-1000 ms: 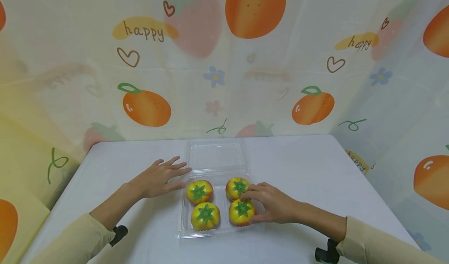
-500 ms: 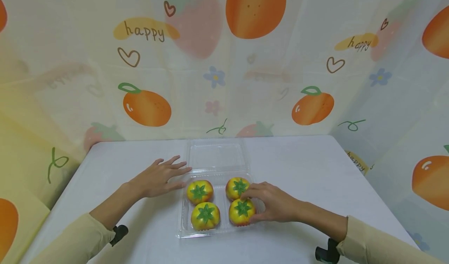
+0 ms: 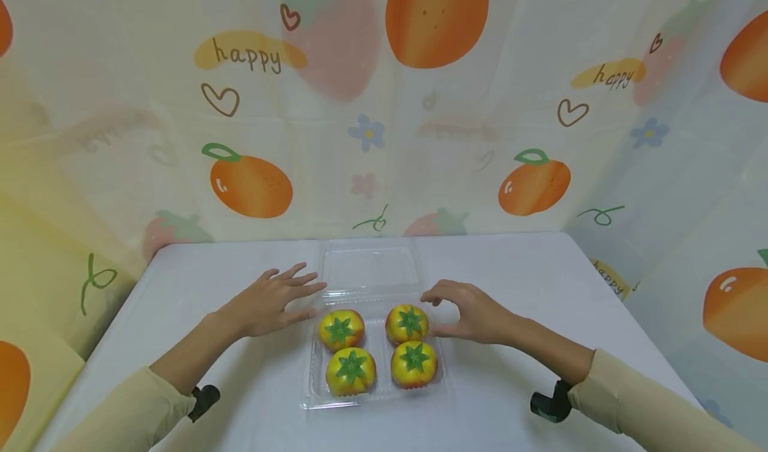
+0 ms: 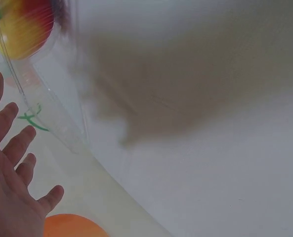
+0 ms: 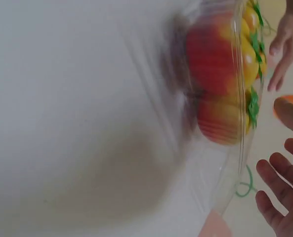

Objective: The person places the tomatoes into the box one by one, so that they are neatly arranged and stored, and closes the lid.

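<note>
A clear plastic clamshell box [image 3: 384, 396] lies open on the table. Two yellow-red persimmons with green star-shaped tops sit in its left half, a far one [image 3: 341, 330] and a near one [image 3: 351, 371]. In the right half are a far persimmon [image 3: 407, 323] and a near persimmon [image 3: 414, 365]. My left hand [image 3: 270, 305], fingers spread, hovers by the box's left side and holds nothing. Beside the far right persimmon is my right hand [image 3: 474, 312], fingers loosely bent and nothing in them. The right wrist view shows that hand [image 5: 287, 182] apart from the box.
The clear lid [image 3: 371, 269] is folded back toward the rear of the table. White cloth covers the tabletop [image 3: 528, 265]. A fruit-patterned curtain [image 3: 336, 192] stands behind and on both sides.
My right hand has let go of the near right persimmon and moved away toward the back, rising off the box. The left hand has hardly moved.
</note>
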`<state>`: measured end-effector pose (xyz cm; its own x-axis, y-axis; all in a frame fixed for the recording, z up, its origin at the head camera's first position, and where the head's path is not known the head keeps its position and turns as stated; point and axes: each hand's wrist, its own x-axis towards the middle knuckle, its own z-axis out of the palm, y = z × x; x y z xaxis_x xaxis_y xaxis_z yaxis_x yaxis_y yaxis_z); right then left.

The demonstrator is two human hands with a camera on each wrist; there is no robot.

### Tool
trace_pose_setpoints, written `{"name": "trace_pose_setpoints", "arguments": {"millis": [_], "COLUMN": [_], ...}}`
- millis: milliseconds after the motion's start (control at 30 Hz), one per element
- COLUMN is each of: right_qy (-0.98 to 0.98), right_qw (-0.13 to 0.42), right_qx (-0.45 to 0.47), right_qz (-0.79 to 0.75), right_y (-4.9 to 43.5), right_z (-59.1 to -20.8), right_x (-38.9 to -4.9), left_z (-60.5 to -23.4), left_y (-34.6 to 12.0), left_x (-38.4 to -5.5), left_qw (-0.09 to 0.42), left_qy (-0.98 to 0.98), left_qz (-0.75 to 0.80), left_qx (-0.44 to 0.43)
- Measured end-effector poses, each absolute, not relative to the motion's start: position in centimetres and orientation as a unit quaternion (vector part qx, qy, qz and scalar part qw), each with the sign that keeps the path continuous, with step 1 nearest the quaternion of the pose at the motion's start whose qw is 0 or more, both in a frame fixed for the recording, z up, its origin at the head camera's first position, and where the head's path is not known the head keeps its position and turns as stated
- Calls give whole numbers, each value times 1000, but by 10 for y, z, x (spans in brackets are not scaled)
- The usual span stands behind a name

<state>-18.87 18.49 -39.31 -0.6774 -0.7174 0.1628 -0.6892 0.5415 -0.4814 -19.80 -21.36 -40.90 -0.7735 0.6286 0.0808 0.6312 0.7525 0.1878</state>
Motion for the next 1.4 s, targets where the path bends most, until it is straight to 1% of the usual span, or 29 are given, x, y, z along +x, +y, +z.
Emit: {"name": "trace_pose_setpoints", "arguments": {"millis": [167,267,367,467,600,700,867,967,1167,1300,1400], "right_qy": [888,897,902,910,919,920,918,915,913,895,879], "right_qw": [-9,-32,-40,-28,10,31,38,52,86,111,124], "right_qx": [-370,-350,-331,-306,-257,-227,-205,-187,-147,-119,-96], "right_qz": [-272,-269,-273,-278,-299,-317,-336,-353,-370,-414,-451], "right_y": [181,178,175,172,170,168,166,164,161,158,156], "right_z": [-395,-396,-398,-400,-401,-402,-410,-416,-423,-424,-426], "right_x": [-211,-225,-239,-249,-258,-265,-275,-280,-290,-294,-296], "left_z": [-406,-406,-407,-409,-412,-413,-419,-421,-425,-428,-430], "left_y": [-215,-215,-215,-214,-214,-213,-212,-212,-215,-215,-213], "left_x": [-202,-206,-210,-216,-224,-231,-242,-247,-254,-257,-259], "left_qw": [21,19,16,11,-5,-32,-66,-85,-150,-179,-196], "left_qy": [-938,-939,-942,-945,-948,-949,-930,-905,-824,-780,-753], "left_qz": [-105,-107,-111,-125,-169,-216,-323,-395,-543,-600,-628], "left_qx": [-330,-325,-316,-302,-269,-229,-164,-135,-64,-19,-6]}}
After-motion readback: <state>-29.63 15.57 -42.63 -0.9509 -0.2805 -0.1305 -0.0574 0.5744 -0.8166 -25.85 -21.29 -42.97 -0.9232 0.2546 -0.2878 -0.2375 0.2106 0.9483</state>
